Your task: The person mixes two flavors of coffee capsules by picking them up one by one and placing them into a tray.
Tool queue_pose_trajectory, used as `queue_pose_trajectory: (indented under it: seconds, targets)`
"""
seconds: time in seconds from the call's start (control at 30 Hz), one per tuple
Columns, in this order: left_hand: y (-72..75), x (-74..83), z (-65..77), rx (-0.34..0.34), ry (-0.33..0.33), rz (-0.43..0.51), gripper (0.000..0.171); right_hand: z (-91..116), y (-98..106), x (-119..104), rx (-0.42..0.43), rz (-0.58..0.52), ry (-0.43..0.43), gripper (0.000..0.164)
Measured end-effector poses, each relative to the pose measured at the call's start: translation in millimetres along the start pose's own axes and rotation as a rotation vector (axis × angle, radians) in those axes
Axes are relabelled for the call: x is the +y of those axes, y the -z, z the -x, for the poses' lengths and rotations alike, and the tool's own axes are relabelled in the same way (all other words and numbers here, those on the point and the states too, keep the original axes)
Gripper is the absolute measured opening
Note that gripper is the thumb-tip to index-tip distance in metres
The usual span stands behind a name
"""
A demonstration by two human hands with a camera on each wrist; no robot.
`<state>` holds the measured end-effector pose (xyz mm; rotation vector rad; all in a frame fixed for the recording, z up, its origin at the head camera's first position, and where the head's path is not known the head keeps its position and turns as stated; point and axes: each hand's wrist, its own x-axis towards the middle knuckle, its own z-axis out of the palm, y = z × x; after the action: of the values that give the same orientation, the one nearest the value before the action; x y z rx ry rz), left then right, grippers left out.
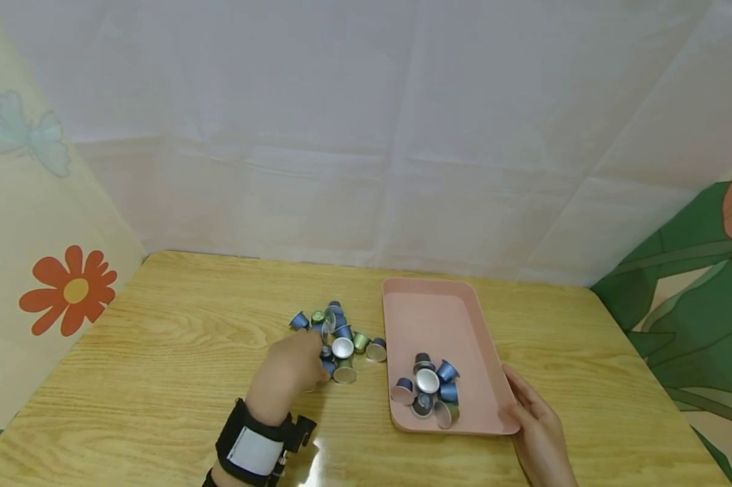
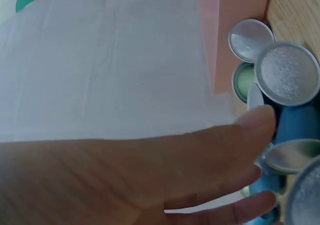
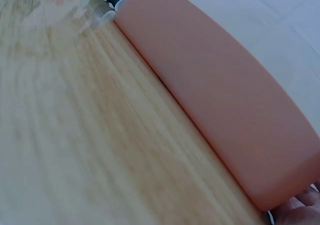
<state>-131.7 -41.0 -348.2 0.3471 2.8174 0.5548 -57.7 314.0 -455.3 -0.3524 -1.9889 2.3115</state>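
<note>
Capsules point(image 1: 343, 348): light, slick and quick to roll

We find them in two lots: a loose heap on the bench point(image 1: 208, 325), left of the tray point(image 1: 433, 308), and a smaller cluster inside the tray, at its near end. One of the heap lies just beside the tray's left wall.

Our left hand point(image 1: 289, 365) is over the heap, thumb and fingers apart; we cannot tell whether it touches anything. Our right hand point(image 1: 539, 429) is clamped on the tray's near right corner, which should keep it steady.

We judge each capsule feather-light and fairly stiff, though a hard squeeze might dent the shell. The flat lids point(image 2: 287, 74) look like thin foil — best not pressed with a fingertip. Smooth, tapered sides may slip, and a careless nudge could send neighbours rolling.

So we would pinch gently round the body, just under the wide rim — thumb one side, two fingers the other — taking the outermost ones first.
</note>
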Motion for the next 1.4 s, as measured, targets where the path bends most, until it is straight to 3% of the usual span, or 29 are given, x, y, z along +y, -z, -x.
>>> queue_pose_trajectory:
  seconds: [0.27, 0.43, 0.7, 0.9, 1.1, 1.27, 1.4]
  targets:
    - [-4.2, -10.1, -4.7, -0.077, 0.065, 0.037, 0.032, -0.9, -0.1, -1.8, 0.024, 0.045, -0.064, 0.064]
    - [-7.4, -14.8, -7.7, -0.132, 0.111, 0.039, 0.031, -1.2, -1.1, -1.9, 0.027, 0.036, -0.056, 0.064]
    - [-7.6, -17.5, -8.6, -0.124, 0.096, 0.014, 0.028, -0.2, -1.0, -0.7, 0.003, -0.001, 0.012, 0.062]
    - [-5.9, -18.2, -8.9, -0.110, 0.084, -0.023, 0.022, -0.6, -0.3, -0.2, 0.004, -0.004, 0.016, 0.061]
    - [-2.8, -19.1, -6.4, -0.048, 0.068, -0.030, 0.017, -1.4, -1.8, -1.6, 0.016, 0.026, -0.018, 0.063]
    - [0.3, -18.0, -7.1, -0.010, 0.044, -0.051, 0.020, -1.4, -1.2, -1.3, 0.016, 0.029, -0.021, 0.063]
    - [1.7, -15.0, -7.2, 0.015, -0.002, -0.013, 0.024, -0.9, -1.0, -0.9, 0.017, 0.028, -0.016, 0.062]
